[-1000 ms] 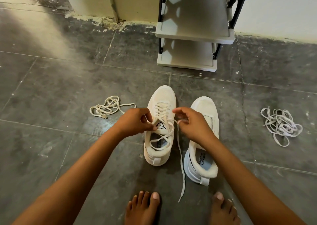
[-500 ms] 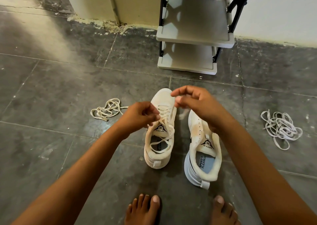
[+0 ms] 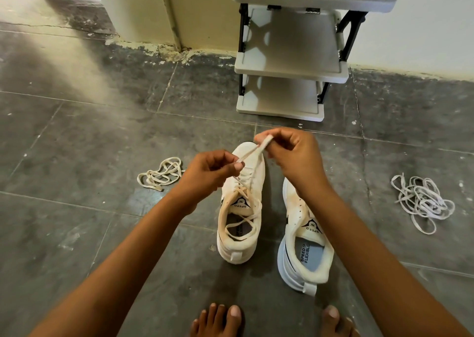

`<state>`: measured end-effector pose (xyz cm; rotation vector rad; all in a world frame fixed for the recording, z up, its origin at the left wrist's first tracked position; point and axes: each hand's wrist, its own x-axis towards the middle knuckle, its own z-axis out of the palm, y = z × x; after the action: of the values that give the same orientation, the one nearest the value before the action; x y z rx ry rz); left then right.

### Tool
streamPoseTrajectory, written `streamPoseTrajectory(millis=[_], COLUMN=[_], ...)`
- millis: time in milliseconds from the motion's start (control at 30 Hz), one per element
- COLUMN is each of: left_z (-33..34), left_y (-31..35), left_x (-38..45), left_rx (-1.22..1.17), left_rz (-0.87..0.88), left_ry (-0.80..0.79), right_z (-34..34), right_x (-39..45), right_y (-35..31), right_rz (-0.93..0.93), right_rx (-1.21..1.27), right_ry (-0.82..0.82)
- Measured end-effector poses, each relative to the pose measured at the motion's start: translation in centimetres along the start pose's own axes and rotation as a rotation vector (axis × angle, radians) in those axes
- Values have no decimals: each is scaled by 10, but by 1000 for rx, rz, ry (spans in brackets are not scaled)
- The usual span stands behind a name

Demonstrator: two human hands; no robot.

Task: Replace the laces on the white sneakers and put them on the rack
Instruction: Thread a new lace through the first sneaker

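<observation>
A loose cream lace pile (image 3: 160,174) lies on the floor left of the sneakers, a white lace pile (image 3: 423,202) right. Both sneakers point toes toward the rack (image 3: 289,72). The left hand (image 3: 207,173) and right hand (image 3: 295,154) pinch the lace (image 3: 254,151) above the left sneaker (image 3: 241,223); the right sneaker (image 3: 305,244) has none.

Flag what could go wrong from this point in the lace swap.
1. Both hands, left hand and right hand, pinch the lace above the left sneaker; a hard pull may tip the unbraced shoe.
2. The old lace pile and the other lace pile look alike and could be mixed up.
3. The right sneaker leans on its side, unlaced.
</observation>
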<state>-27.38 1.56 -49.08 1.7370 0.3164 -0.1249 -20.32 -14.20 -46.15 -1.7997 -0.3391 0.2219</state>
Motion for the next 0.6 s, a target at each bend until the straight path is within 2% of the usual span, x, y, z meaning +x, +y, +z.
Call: streamPoseTrajectory(millis=[133, 267, 300, 367, 433, 500, 600], left_z=[-1, -1, -1, -1, -2, -4, -7], left_y=[-12, -24, -24, -26, -28, -31, -36], left_x=[3, 6, 6, 6, 8, 8, 4], left_rx=[163, 158, 187, 263, 304, 322, 325], left_rz=[-41, -108, -114, -118, -115, -116, -110], left_ry=[29, 109, 107, 110, 133, 159, 189], right_z=[-12, -22, -17, -2, 11, 19, 22], right_x=[2, 10, 10, 7, 2, -5, -11], right_y=[-15, -36, -37, -33, -24, -15, 0], right_rz=[-46, 75, 108, 140, 200, 285, 266], right_rx=[82, 238, 182, -103, -275, -250, -220], right_ry=[66, -94, -128, -191, -311, -379, -323])
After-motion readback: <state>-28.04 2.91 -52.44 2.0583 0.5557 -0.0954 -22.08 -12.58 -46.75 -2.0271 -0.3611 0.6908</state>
